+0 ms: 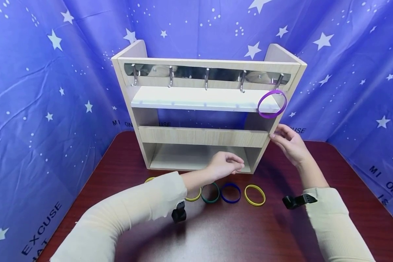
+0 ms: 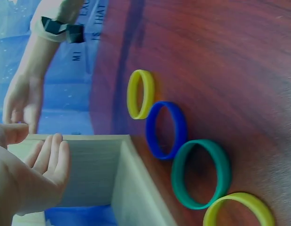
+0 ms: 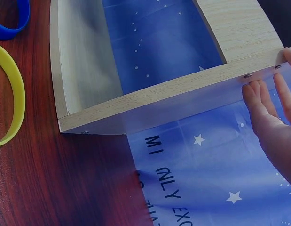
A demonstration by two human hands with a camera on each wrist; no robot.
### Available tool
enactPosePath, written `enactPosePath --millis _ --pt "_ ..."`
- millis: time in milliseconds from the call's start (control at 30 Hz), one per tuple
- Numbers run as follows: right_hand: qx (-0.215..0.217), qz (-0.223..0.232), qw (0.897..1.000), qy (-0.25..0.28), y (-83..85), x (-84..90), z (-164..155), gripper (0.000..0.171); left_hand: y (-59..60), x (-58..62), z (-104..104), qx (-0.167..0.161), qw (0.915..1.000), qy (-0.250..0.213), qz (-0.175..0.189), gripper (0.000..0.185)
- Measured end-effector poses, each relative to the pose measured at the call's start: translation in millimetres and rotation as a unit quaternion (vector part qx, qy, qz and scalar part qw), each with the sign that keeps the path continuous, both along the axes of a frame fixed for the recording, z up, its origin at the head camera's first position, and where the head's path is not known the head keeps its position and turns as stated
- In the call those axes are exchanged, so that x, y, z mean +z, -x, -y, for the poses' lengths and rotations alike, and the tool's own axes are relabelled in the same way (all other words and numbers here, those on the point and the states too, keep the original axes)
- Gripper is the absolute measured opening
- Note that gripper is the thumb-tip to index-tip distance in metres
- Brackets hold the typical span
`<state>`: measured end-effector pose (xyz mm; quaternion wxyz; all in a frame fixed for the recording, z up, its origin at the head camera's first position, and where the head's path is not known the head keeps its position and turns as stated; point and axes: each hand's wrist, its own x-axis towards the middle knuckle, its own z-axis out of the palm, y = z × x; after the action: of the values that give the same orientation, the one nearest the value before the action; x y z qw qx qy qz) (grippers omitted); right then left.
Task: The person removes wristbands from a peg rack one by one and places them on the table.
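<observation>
My left hand (image 1: pixel 226 165) hovers before the lower opening of a light wooden shelf rack (image 1: pixel 203 135), fingers loosely bent and holding nothing. At the rack's right side panel (image 3: pixel 183 96), my right hand (image 3: pixel 272 117) touches the outer face with extended fingers, its thumb by the front edge. A purple silicone wristband (image 1: pixel 265 116) hangs from the rightmost metal hook (image 1: pixel 278 80). On the table below lie a yellow wristband (image 2: pixel 132 96), a blue wristband (image 2: pixel 180 127), a green wristband (image 2: pixel 223 169) and another yellow wristband (image 2: pixel 248 200).
Several bare hooks (image 1: pixel 207 79) line the metal strip along the rack's top. One more yellow band (image 1: pixel 149 179) shows partly behind my left sleeve (image 1: pixel 144 200). The dark red table (image 1: pixel 229 233) meets a blue starred curtain (image 1: pixel 196 29) at the back and sides.
</observation>
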<state>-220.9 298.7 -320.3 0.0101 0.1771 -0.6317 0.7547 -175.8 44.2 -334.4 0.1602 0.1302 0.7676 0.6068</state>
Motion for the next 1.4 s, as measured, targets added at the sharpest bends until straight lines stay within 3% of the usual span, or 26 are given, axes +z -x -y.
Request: enactPosePath --millis 167,333,533,900,1033,1167,1400 --pt "-0.001 0.002 1.0 -0.002 0.1 1.1 1.1 0.03 5.3 17.4 0.4 0.005 0.9982 0.021 -0.056 0.015" --pt "0.0 -0.002 1.0 0.006 -0.2 0.4 1.5 0.032 10.9 34.5 -0.7 0.003 0.9904 0.056 -0.127 0.019" --pt "0.0 -0.003 1.0 0.014 -0.4 1.1 1.7 0.032 18.2 60.6 -5.2 0.0 0.9872 0.01 -0.159 0.025" --pt "-0.001 0.003 1.0 0.015 -1.1 1.3 3.4 0.032 20.1 102.1 -9.9 0.046 0.9764 -0.041 -0.207 0.025" --pt "0.002 0.002 1.0 0.023 -1.1 0.9 4.0 0.032 18.6 109.7 -9.8 0.062 0.9707 -0.072 -0.22 0.026" --pt "0.003 0.002 1.0 0.024 -1.4 0.7 4.0 0.032 18.9 110.0 -12.6 0.066 0.9661 -0.123 -0.217 0.029" --pt "0.003 0.001 1.0 0.023 -1.8 0.3 3.7 0.032 20.2 109.6 -20.3 0.054 0.9667 -0.152 -0.199 0.037"
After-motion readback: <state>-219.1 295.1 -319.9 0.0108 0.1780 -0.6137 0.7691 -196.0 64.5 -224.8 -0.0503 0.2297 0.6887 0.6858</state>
